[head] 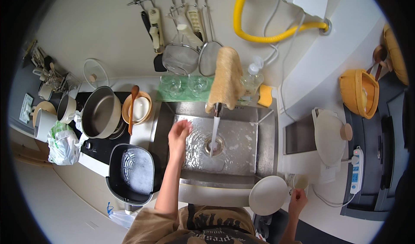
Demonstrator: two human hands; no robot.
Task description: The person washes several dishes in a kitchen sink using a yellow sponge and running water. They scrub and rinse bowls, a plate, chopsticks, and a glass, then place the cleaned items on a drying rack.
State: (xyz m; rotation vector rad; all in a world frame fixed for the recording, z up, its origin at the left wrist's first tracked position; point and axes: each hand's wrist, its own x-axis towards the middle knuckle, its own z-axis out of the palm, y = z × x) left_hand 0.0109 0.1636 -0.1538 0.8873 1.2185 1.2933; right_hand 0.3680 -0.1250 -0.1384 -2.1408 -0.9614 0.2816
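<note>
My left hand (179, 135) is over the left side of the steel sink (249, 111), its fingers loosely curled with nothing visible in them. Water runs from the faucet (217, 109), which has a tan cloth (226, 74) draped over it, onto the drain (214, 145). At the right, my right hand (297, 200) is beside a small cup (300, 181) on the counter; whether it grips the cup is unclear. A white plate (268, 195) lies left of that hand, at the counter's front edge. A black air-fryer basket (113, 172) holding sudsy water stands left of the sink.
Behind the sink are glasses on a green mat (184, 96), a clear bottle (251, 78) and a yellow sponge (265, 95). A large pot (101, 112) and a bowl with a wooden spoon (133, 106) are at the left. A power strip (356, 172) lies at the right.
</note>
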